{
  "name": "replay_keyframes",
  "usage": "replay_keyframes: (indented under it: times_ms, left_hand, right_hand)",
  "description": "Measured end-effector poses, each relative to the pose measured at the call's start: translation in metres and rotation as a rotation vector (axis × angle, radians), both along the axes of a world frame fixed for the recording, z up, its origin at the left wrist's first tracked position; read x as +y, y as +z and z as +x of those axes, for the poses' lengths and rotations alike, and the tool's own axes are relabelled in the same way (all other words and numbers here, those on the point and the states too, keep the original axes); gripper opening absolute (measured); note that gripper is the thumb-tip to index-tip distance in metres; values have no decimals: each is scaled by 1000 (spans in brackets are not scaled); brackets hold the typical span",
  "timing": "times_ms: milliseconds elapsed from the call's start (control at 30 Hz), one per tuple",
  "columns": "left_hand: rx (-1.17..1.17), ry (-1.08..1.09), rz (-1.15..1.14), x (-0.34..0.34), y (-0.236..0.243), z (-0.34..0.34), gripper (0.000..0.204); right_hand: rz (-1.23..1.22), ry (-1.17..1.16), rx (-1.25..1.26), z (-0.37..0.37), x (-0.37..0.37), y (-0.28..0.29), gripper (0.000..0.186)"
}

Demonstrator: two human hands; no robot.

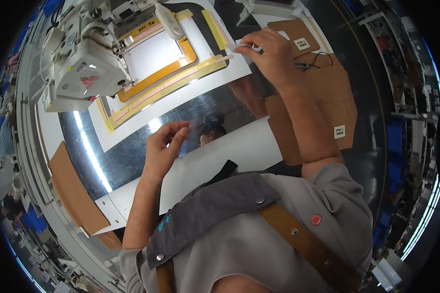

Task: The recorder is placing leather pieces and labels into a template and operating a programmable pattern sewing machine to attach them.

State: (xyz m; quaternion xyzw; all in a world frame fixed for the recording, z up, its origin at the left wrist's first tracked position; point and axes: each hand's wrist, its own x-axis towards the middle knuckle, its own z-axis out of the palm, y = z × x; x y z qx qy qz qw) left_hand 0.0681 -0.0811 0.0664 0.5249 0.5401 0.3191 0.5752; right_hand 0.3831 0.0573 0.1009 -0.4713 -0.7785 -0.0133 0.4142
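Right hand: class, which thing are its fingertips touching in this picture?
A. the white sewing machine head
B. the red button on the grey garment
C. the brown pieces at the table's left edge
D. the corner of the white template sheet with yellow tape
D: the right hand has its fingertips at the right corner of the white template sheet, away from the sewing machine head; the left hand hangs above the shiny table.

Grey short-sleeved shirt (259, 244), tan snap-studded straps (298, 234), red button (316, 219).

Single head-worn fisheye, looking steeply down at the tabletop (132, 161) from close range; edges bend toward the rim.
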Motion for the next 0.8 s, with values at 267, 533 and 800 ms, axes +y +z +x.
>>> replay_keyframes:
  times_ms: [267,533,800]
  left_hand:
    - [-438,217,-350,37,0,40,26]
    - [-383,317,-335,23,-18,8,18]
    - [-275,382,-253,15,-42,-26,18]
  right_hand:
    - [-124,378,65,-79,-69,-30,15]
    - [-674,-34,509,-11,-47,-20,12]
    - [142,-482,150,109,24,39,28]
